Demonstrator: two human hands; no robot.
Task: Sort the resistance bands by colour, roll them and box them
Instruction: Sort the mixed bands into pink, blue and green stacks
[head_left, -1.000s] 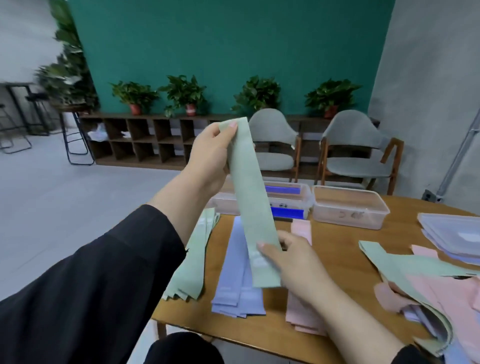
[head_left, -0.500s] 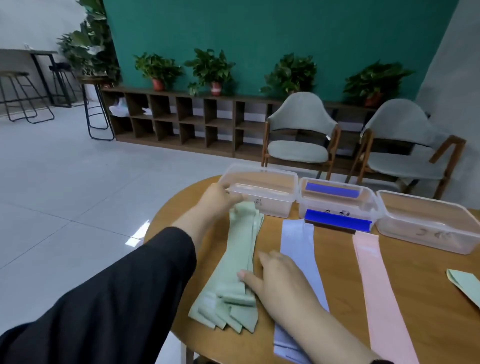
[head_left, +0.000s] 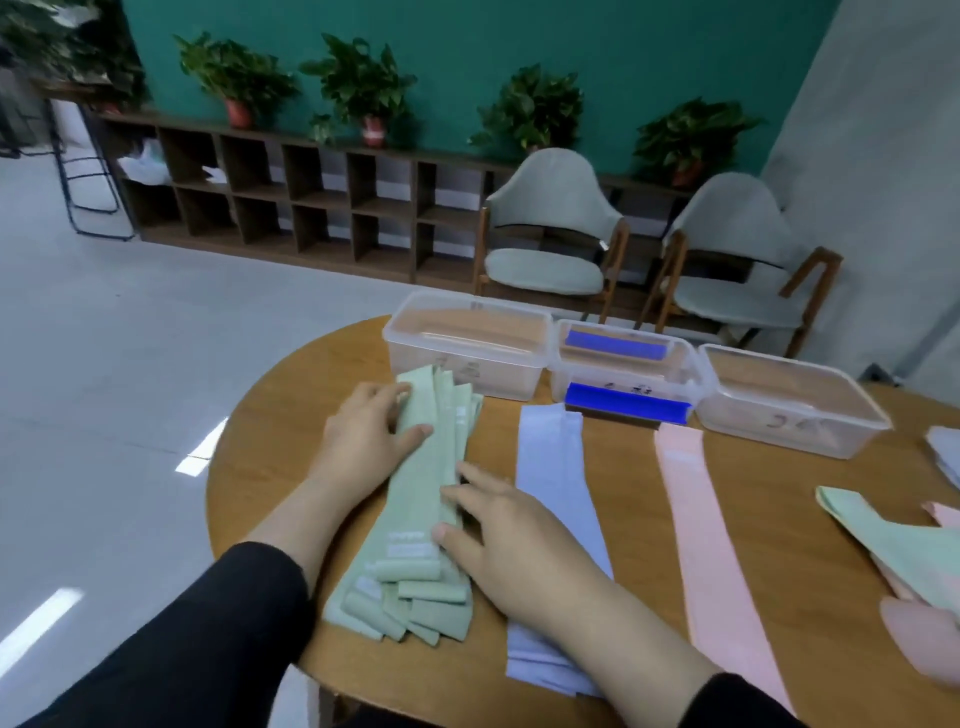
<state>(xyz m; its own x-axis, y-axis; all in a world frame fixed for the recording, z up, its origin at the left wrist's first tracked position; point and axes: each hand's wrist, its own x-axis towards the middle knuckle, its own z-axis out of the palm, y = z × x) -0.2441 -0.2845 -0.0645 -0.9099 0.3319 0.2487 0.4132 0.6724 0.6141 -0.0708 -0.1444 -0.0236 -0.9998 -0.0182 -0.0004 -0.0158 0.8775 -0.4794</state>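
A stack of green bands (head_left: 415, 525) lies lengthwise on the round wooden table (head_left: 270, 431). My left hand (head_left: 363, 441) rests flat on the stack's far left side, fingers straight. My right hand (head_left: 514, 540) lies on its right edge, fingers relaxed, partly over the lilac band stack (head_left: 550, 478). A pink band stack (head_left: 701, 530) lies further right. Three clear boxes stand behind: the left box (head_left: 467, 348), the middle box (head_left: 623, 374) with blue items, the right box (head_left: 784, 400). Unsorted green and pink bands (head_left: 893, 540) lie at the right edge.
Two grey chairs (head_left: 550, 234) stand behind the table, in front of a low wooden shelf (head_left: 291, 208) with potted plants. The table's rim curves close to my body at the left. A clear lid (head_left: 945, 452) lies at far right.
The green band I held up in the air has been laid on the green stack. Both hands came down and now rest flat on that stack. My view turned left.
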